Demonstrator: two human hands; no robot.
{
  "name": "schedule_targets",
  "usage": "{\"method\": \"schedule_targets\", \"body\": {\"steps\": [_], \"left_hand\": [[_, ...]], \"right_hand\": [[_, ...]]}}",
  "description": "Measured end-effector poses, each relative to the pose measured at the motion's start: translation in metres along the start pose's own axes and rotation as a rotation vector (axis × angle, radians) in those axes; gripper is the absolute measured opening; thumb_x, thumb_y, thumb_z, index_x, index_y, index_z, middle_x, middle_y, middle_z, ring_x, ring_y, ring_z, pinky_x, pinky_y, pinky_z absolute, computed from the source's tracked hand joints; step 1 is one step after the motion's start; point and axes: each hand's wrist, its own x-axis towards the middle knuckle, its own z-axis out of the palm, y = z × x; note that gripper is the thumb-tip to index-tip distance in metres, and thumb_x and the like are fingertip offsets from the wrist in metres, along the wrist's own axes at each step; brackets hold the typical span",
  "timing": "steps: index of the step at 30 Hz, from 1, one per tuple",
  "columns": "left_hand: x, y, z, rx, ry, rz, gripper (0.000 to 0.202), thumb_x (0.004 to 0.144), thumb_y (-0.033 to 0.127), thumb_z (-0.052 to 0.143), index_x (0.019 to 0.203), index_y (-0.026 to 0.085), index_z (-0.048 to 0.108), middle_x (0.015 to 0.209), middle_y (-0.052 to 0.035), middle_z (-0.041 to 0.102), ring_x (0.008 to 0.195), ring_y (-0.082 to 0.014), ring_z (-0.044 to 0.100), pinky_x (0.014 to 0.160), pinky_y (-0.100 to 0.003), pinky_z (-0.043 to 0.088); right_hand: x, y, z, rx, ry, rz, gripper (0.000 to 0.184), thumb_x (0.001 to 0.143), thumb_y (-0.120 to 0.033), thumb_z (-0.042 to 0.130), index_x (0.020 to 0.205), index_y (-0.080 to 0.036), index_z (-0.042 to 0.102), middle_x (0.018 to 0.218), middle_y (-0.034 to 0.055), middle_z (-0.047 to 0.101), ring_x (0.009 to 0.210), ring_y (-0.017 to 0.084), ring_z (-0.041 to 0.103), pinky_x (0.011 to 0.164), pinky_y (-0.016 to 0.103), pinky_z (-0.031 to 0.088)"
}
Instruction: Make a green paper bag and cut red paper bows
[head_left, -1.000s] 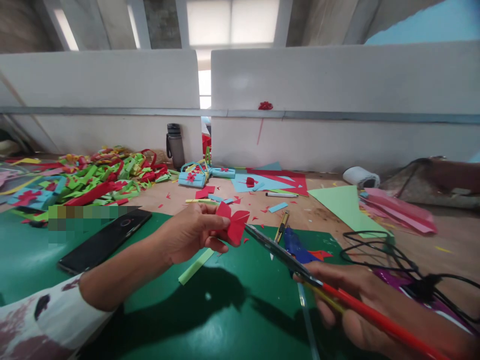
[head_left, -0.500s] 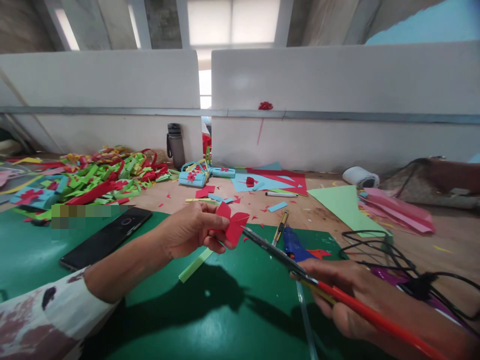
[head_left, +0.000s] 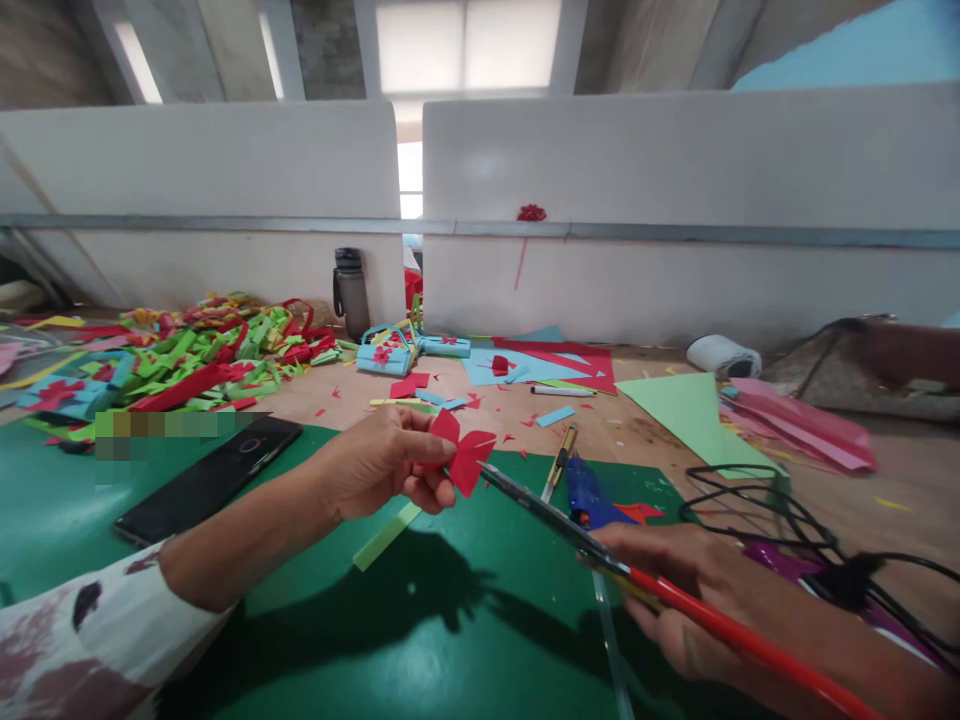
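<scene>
My left hand (head_left: 390, 455) pinches a small red paper flower (head_left: 471, 458) between thumb and fingers, above the green mat (head_left: 390, 640). Its pointed petals are spread apart. My right hand (head_left: 697, 575) grips what look like scissors (head_left: 540, 505), with long dark blades and a red handle. Their tip lies close to the flower's right edge; whether it touches I cannot tell. Beneath my left hand lies a light green paper strip (head_left: 386, 537). A blue glue gun (head_left: 589, 492) and a yellow box cutter (head_left: 561, 458) lie beyond the blades.
A black phone (head_left: 210, 480) lies left of my forearm. Piled paper strips (head_left: 202, 355), a bottle (head_left: 349, 292) and small blue paper bags (head_left: 384, 357) stand farther back. At the right are a black cable (head_left: 757, 510), green paper (head_left: 675, 415) and a handbag (head_left: 840, 365).
The flower has turned slightly in my left hand, and a gap between its right petals now shows. The scissors' tip has shifted slightly down and left, off the petal.
</scene>
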Motion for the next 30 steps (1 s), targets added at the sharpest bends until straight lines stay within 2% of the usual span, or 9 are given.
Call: {"method": "schedule_targets", "body": {"steps": [4, 15, 24, 30], "left_hand": [[-0.0011, -0.0002, 0.0012, 0.02, 0.008, 0.007, 0.014, 0.069, 0.015, 0.063, 0.058, 0.01, 0.057, 0.046, -0.0072, 0.063, 0.039, -0.0099, 0.056, 0.037, -0.015, 0.035], [-0.0015, -0.0008, 0.0015, 0.018, 0.028, 0.015, 0.016, 0.068, 0.014, 0.065, 0.057, 0.012, 0.053, 0.049, -0.0026, 0.061, 0.043, -0.0114, 0.06, 0.037, -0.015, 0.037], [-0.001, -0.0006, 0.0028, 0.063, 0.031, 0.021, 0.019, 0.067, 0.017, 0.067, 0.058, 0.013, 0.051, 0.051, -0.0022, 0.06, 0.042, -0.01, 0.057, 0.039, -0.016, 0.036], [-0.0018, -0.0003, 0.0021, 0.101, 0.032, 0.038, 0.014, 0.067, 0.018, 0.067, 0.061, 0.011, 0.057, 0.054, -0.0032, 0.06, 0.045, -0.0105, 0.056, 0.041, -0.018, 0.04]], "right_hand": [[-0.0026, -0.0021, 0.0004, -0.126, 0.014, -0.002, 0.022, 0.072, -0.023, 0.063, 0.094, -0.023, 0.065, 0.075, 0.0009, 0.064, 0.064, 0.015, 0.054, 0.048, 0.019, 0.039], [-0.0017, 0.0031, 0.0013, -0.195, 0.033, -0.038, 0.024, 0.069, -0.019, 0.065, 0.093, -0.023, 0.065, 0.073, -0.0002, 0.064, 0.061, 0.014, 0.055, 0.047, 0.019, 0.039], [-0.004, 0.0008, 0.0007, -0.106, 0.0, -0.029, 0.026, 0.073, -0.026, 0.063, 0.099, -0.022, 0.064, 0.077, 0.0016, 0.064, 0.066, 0.016, 0.056, 0.048, 0.02, 0.04], [-0.0043, 0.0014, 0.0004, -0.084, 0.009, -0.008, 0.025, 0.07, -0.021, 0.065, 0.096, -0.023, 0.065, 0.072, 0.0008, 0.063, 0.064, 0.015, 0.055, 0.047, 0.019, 0.039]]}}
